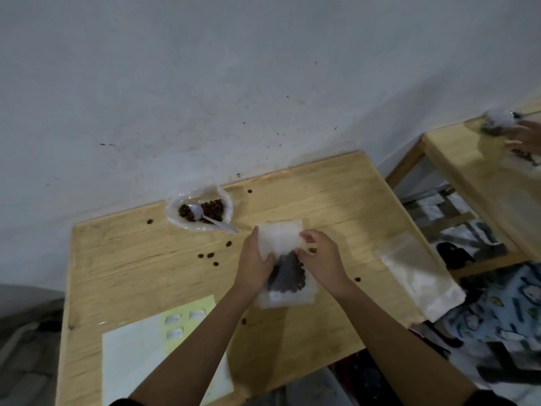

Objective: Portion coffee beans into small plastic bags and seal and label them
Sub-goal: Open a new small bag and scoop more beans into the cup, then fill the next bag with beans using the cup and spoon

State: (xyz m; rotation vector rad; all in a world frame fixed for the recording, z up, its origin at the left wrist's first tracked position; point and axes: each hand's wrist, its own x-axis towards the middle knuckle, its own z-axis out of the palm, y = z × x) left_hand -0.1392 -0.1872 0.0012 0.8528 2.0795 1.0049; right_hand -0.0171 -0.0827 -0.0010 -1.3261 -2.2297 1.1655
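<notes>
A small clear plastic bag (pixel 282 238) holding dark coffee beans (pixel 288 276) lies on the wooden table (pixel 336 200) in front of me. My left hand (pixel 254 262) grips its left side, thumb over the plastic. My right hand (pixel 320 256) pinches the bag's right edge near the top. Behind it stands an open plastic bag of coffee beans (pixel 202 210) with a metal spoon (pixel 210 218) lying in it. A yellow label sheet (pixel 187 320) with white stickers lies at the near left on white paper (pixel 131 361).
Several loose beans (pixel 209 255) lie scattered on the table. A stack of empty clear bags (pixel 418 273) hangs over the right edge. A second wooden table (pixel 474 165) stands to the right, where another person's hand (pixel 524 139) handles a bag. The wall is close behind.
</notes>
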